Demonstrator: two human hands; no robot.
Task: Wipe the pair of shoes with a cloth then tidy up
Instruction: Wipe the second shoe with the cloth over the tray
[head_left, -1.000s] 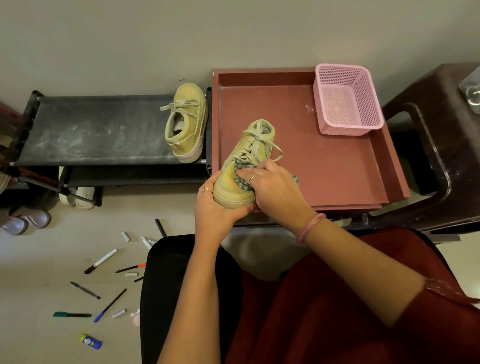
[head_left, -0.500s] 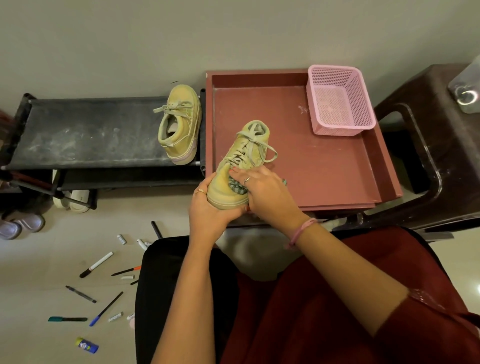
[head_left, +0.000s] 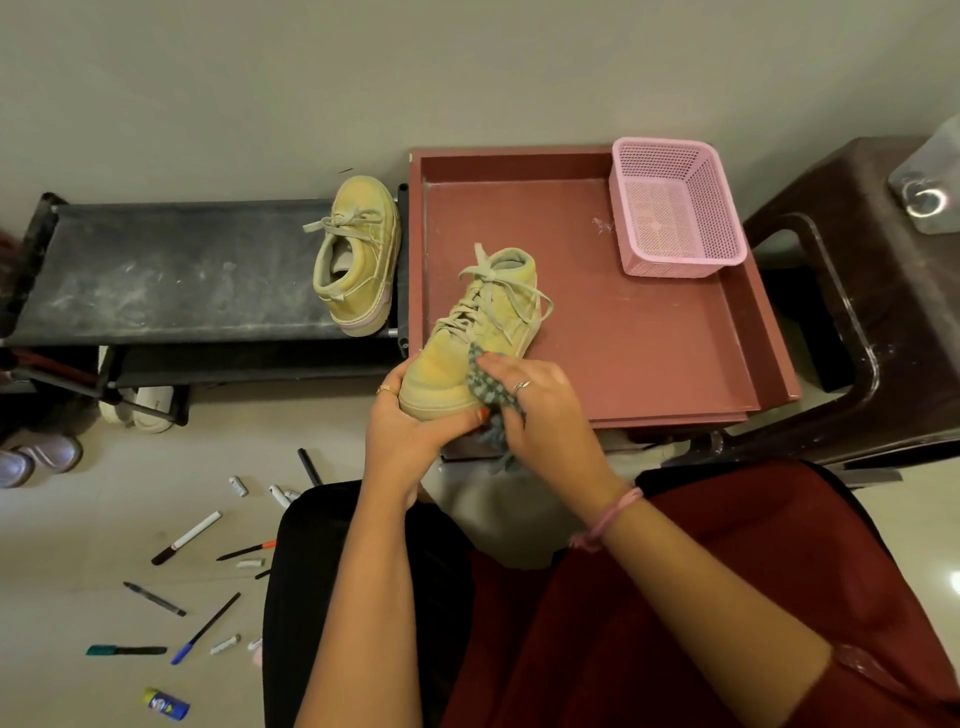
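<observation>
A yellow laced shoe (head_left: 480, 332) lies tilted at the front left of the reddish-brown tray (head_left: 649, 332), its toe toward me. My left hand (head_left: 410, 426) grips the toe from below. My right hand (head_left: 540, 410) holds a grey-green checked cloth (head_left: 488, 384) against the right side of the toe; part of the cloth hangs below the hand. The second yellow shoe (head_left: 358, 257) rests on its side at the right end of the black shoe rack (head_left: 171, 270), apart from both hands.
A pink mesh basket (head_left: 675, 208) stands in the tray's back right corner. A dark brown stool (head_left: 883, 312) is at the right. Pens, markers and caps (head_left: 187, 535) are scattered on the floor at the left. Sandals (head_left: 41, 457) lie under the rack.
My right hand has slid with the cloth from the top of the toe to its right side. The left hand keeps its hold on the toe.
</observation>
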